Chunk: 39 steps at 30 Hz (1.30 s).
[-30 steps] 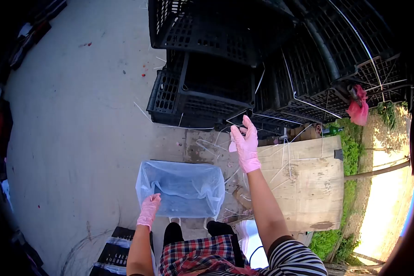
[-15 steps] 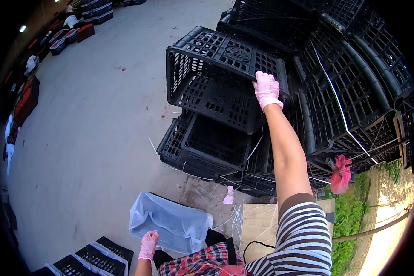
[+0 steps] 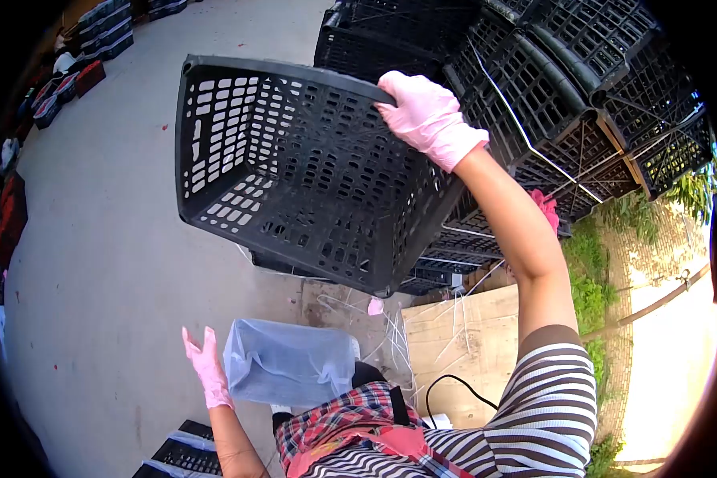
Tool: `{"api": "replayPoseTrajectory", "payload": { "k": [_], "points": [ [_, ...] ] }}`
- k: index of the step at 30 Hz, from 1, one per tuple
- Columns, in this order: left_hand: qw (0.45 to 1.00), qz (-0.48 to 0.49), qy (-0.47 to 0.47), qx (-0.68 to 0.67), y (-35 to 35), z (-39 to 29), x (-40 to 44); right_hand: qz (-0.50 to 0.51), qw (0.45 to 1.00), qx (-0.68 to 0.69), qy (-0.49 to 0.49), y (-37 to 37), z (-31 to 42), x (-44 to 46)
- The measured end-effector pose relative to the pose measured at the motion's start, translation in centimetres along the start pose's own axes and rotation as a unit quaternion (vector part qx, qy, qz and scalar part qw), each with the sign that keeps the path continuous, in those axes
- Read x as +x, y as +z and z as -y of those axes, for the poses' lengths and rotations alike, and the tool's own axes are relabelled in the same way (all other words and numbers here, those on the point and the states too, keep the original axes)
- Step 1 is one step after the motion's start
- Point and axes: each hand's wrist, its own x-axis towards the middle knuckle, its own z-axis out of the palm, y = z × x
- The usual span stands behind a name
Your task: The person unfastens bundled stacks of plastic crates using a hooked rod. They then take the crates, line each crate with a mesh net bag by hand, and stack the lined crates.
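My right hand (image 3: 426,115), in a pink glove, grips the upper rim of a black plastic crate (image 3: 283,215). The crate hangs tilted in the air with its open side facing me. Its walls are full of slots, and nothing shows inside it. Lower down, my left hand (image 3: 205,365), also gloved in pink, is open with fingers apart and holds nothing. Just right of that hand, on the floor by my legs, stands a container lined with a clear plastic bag (image 3: 291,362). The liner covers most of the container.
Stacked black crates (image 3: 526,84) rise at the right, with white straps (image 3: 498,99) around them. Loose strapping and flat cardboard (image 3: 470,338) lie on the floor. More crates (image 3: 187,450) stand at bottom left. Along the far left are crates with red contents (image 3: 90,77) and a person.
The crate has come off the stack, nearer to me and leftward, in my right hand. My left hand has moved left, and its closed fingers have spread.
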Motion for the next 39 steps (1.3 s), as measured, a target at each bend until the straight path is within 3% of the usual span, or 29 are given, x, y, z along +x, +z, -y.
{"api": "replayPoseTrajectory", "payload": {
  "k": [3, 6, 8, 10, 14, 16, 22, 25, 26, 28, 29, 30, 31, 32, 33, 34, 35, 36, 38, 39],
  "points": [
    [0.985, 0.14, -0.028, -0.092, -6.9, -1.8, 1.1, 0.012, 0.997, 0.077, 0.024, -1.8, 3.1, -5.5],
    [0.871, 0.334, -0.114, -0.341, -8.3, -1.1, -0.3, 0.077, 0.966, 0.235, 0.079, 2.0, 4.2, -11.8],
    [0.849, 0.31, -0.127, -0.409, -8.7, -2.2, -4.5, 0.135, 0.952, 0.253, 0.107, 4.9, 7.8, -16.2],
    [0.897, 0.21, -0.157, -0.357, -10.1, 1.7, -7.2, 0.202, 0.936, 0.258, 0.125, 7.9, 10.9, -20.4],
    [0.838, 0.227, -0.301, -0.395, -14.6, 10.3, -9.2, 0.274, 0.915, 0.274, 0.109, 16.7, 13.6, -27.6],
    [0.839, 0.208, -0.334, -0.376, -16.2, 13.7, -10.1, 0.331, 0.893, 0.278, 0.126, 21.1, 14.3, -31.2],
    [0.85, 0.139, -0.393, -0.321, -15.8, 20.1, -11.3, 0.342, 0.897, 0.247, 0.13, 31.1, 16.6, -36.1],
    [0.835, 0.153, -0.447, -0.281, -15.8, 24.9, -11.1, 0.393, 0.893, 0.19, 0.11, 33.6, 17.7, -38.5],
    [0.805, 0.176, -0.499, -0.268, -15.3, 29.2, -11.0, 0.396, 0.892, 0.19, 0.112, 35.0, 16.3, -40.1],
    [0.81, 0.211, -0.51, -0.2, -14.6, 29.0, -11.5, 0.36, 0.896, 0.179, 0.19, 37.7, 15.8, -43.6],
    [0.812, 0.212, -0.508, -0.196, -14.9, 28.0, -11.2, 0.431, 0.874, 0.129, 0.183, 37.0, 15.9, -43.3],
    [0.821, 0.176, -0.518, -0.166, -15.5, 26.4, -11.3, 0.433, 0.872, 0.133, 0.186, 35.3, 16.1, -43.3],
    [0.826, 0.138, -0.53, -0.134, -16.3, 24.5, -11.6, 0.307, 0.926, 0.09, 0.202, 32.8, 16.5, -43.9],
    [0.866, 0.108, -0.488, -0.018, -17.0, 22.9, -11.2, 0.173, 0.96, 0.042, 0.214, 30.8, 16.8, -44.9],
    [0.916, 0.065, -0.381, 0.111, -15.9, 19.6, -9.4, 0.159, 0.926, 0.057, 0.339, 30.1, 16.3, -47.6],
    [0.973, -0.031, -0.178, 0.142, -18.2, 22.7, -8.3, 0.141, 0.875, 0.07, 0.458, 29.7, 16.1, -51.4],
    [0.978, -0.033, -0.115, 0.173, -16.5, 18.5, -6.4, 0.115, 0.777, 0.195, 0.588, 30.3, 17.1, -56.0],
    [0.924, 0.001, 0.045, 0.38, -17.4, 19.9, -3.8, 0.079, 0.647, 0.313, 0.691, 30.7, 17.8, -59.3],
    [0.883, 0.076, 0.146, 0.44, -14.2, 19.9, 0.3, 0.158, 0.514, 0.546, 0.643, 28.8, 20.4, -59.2],
    [0.882, 0.081, 0.152, 0.438, -13.2, 20.4, 1.3, 0.163, 0.49, 0.505, 0.691, 30.3, 21.1, -61.5]
  ]
}}
